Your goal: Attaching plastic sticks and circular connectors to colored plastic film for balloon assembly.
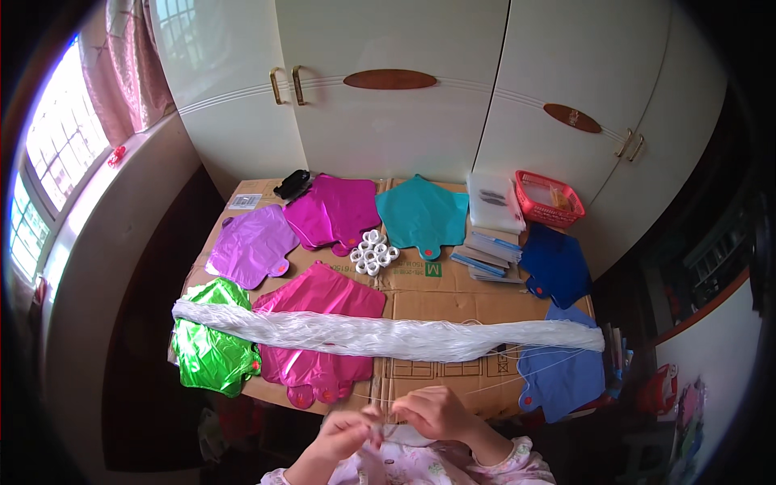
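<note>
A: From the head view, what are the person's hands doing?

B: Both are working at the near edge of the cardboard-covered worktop [453, 287]. The left hand [343, 435] and the right hand [435, 412] are pinching a thin white string [517, 378] between their fingertips, held close together, probably to keep it taut.

A: Where is the string coming from?

B: It is trailing toward the right end of the long white bundle of strings [388, 333] lying across the worktop, likely so single strands pull free.

A: And around it?

B: Flat foil balloons are lying by colour: green [212, 343] at the left edge, blue [562, 376] at the right, small white rolls [372, 250] in the middle.
</note>
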{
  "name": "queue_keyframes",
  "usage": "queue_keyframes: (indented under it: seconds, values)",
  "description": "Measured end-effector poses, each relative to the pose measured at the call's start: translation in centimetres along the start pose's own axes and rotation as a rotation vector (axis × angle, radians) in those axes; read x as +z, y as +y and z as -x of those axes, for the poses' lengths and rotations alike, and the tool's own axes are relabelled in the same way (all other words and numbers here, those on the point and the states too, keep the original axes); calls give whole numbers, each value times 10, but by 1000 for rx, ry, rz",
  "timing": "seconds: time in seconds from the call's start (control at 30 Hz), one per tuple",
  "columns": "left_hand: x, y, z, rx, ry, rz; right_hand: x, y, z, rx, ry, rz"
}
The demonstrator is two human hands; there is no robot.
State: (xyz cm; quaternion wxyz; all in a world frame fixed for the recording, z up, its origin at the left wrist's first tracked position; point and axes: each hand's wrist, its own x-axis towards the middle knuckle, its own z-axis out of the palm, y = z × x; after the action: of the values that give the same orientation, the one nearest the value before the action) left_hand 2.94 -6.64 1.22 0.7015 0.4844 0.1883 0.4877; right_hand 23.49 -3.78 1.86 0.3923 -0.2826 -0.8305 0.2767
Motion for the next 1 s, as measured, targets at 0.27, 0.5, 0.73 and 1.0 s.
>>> queue_keyframes:
  seconds: [0.27,0.5,0.73,1.0]
  values:
    - [-4,-1,1,13,-73,-134,0,-5,-5,29,42,46]
    - [2,2,-9,-22,202,-637,8,-19,-3,-53,48,-82]
    - [7,-3,-9,-7,319,-184,15,-9,-4,28,53,26]
    - [12,-5,-5,-66,283,57,12,-7,-7,71,23,-35]
